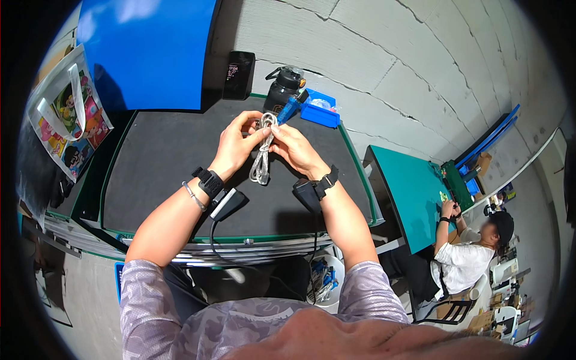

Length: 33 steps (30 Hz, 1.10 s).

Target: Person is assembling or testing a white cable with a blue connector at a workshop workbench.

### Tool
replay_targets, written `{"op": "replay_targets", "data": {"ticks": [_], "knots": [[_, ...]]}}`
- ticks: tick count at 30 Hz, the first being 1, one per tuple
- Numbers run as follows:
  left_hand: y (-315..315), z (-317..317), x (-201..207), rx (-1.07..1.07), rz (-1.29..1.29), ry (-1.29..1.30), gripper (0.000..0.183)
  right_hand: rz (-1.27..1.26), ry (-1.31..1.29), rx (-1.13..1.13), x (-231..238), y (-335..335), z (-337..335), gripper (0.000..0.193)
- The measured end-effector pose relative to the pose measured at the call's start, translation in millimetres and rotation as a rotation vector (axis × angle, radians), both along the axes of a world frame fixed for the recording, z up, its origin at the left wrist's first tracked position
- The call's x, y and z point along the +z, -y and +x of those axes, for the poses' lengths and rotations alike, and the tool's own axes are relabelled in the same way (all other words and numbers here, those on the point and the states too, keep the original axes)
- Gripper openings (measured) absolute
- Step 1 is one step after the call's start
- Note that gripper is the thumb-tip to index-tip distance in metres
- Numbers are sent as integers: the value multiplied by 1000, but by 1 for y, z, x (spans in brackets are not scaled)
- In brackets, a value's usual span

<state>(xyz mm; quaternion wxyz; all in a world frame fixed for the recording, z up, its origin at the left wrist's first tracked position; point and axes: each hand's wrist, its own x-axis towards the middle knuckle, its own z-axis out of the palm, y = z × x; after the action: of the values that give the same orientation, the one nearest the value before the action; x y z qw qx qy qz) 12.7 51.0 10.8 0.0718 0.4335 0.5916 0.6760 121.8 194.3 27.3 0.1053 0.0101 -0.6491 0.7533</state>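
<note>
Over the dark mat on the worktable [162, 174], a coiled pale, see-through cable [261, 163] hangs between my two hands. My left hand [235, 143] is closed on the upper part of the coil, thumb pressed against it. From the other side my right hand [295, 147] pinches the same coil near its top. The lower loops dangle freely below the fingers. Black straps with boxy devices on cords sit at both wrists: one device [228, 204] by the left, another [307, 195] by the right.
Beyond my hands stand a dark bottle [285, 87], a blue tool-like object [289, 110], a blue bin [321, 109] and a black phone-like device [239, 75]. A printed bag [75, 117] hangs left. A white bucket [330, 279] is below the edge. Another person [468, 258] sits at a green table [408, 186].
</note>
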Motion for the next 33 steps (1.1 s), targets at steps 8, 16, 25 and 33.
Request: {"op": "replay_targets", "data": {"ticks": [8,16,25,33], "knots": [[-4,-11,-11,-73,48,173,20,4,-15,-56,-6,-7,-5,25],[8,8,20,-179,117,391,20,73,42,8,-4,-6,2,28],[8,-8,9,-209,58,309,22,124,21,17,-6,-6,-2,34],[10,-1,17,-220,61,363,13,119,29,45,0,0,3,36]]}}
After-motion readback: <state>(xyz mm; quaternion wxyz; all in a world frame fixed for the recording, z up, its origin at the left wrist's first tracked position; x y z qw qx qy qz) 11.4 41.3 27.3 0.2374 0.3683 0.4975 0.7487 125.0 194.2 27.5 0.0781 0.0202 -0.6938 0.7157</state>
